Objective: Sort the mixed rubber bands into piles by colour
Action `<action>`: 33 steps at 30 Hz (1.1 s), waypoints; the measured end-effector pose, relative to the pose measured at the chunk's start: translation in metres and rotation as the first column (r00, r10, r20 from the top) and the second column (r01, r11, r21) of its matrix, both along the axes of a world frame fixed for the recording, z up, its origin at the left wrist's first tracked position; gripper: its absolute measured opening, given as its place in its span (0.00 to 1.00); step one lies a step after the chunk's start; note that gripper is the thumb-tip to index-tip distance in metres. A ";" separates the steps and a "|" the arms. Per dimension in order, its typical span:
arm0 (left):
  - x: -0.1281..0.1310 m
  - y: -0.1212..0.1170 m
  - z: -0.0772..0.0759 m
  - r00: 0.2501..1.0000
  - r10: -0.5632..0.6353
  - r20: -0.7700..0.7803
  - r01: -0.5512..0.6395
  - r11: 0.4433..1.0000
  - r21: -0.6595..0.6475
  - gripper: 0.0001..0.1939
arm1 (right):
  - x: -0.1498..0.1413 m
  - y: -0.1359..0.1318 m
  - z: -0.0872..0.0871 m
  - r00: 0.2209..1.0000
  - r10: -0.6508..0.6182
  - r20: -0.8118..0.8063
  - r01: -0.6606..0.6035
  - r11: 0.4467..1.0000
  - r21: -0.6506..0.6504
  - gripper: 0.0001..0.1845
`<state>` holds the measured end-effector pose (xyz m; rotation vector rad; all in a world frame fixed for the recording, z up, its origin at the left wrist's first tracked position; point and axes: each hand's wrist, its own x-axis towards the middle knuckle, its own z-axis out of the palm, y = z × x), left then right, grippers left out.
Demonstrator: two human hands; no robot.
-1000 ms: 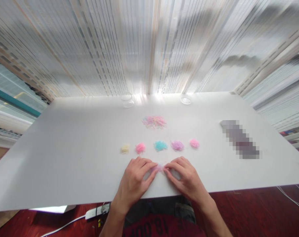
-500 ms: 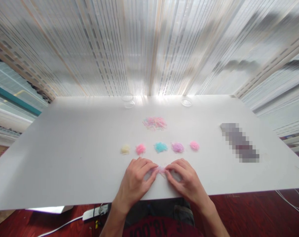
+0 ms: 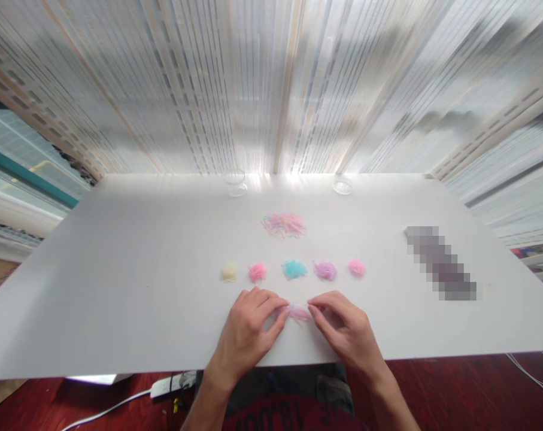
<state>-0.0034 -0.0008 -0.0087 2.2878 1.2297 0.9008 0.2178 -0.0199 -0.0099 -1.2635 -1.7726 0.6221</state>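
A small mixed clump of thin pastel rubber bands (image 3: 299, 312) lies on the table between my two hands. My left hand (image 3: 251, 320) pinches the clump's left end between thumb and forefinger. At its right edge, my right hand (image 3: 345, 323) has thumb and forefinger closed together; whatever is between them is too small to make out. Just beyond my hands runs a row of sorted piles: a pale yellow pile (image 3: 228, 272), a bright pink pile (image 3: 257, 272), a turquoise pile (image 3: 294, 269), a purple pile (image 3: 325, 270) and a light pink pile (image 3: 356, 267).
Farther back sits a larger mixed pile (image 3: 284, 225). Clear round containers, one at the left (image 3: 237, 190) and one at the right (image 3: 342, 187), stand by the back edge of the white table (image 3: 118, 269). A pixelated object (image 3: 442, 263) lies at the right. Translucent curtains hang behind.
My right hand has moved slightly to the right, away from my left hand, showing more of the clump between them. My left hand stays nearly in place. The view has shifted slightly.
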 end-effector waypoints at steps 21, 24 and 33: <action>0.006 -0.001 0.004 0.940 0.074 0.332 -0.074 0.997 -0.013 0.07 | 0.008 0.075 0.038 0.832 0.554 -0.006 -0.553 0.830 -0.071 0.04; 0.007 0.000 0.005 0.949 0.064 0.308 -0.063 0.998 -0.013 0.07 | 0.008 0.075 0.030 0.813 0.579 0.060 -0.582 0.812 0.042 0.05; 0.008 0.001 0.006 0.970 0.044 0.237 -0.046 0.999 0.002 0.06 | 0.019 0.071 0.020 0.830 0.492 0.263 -0.549 0.806 0.221 0.05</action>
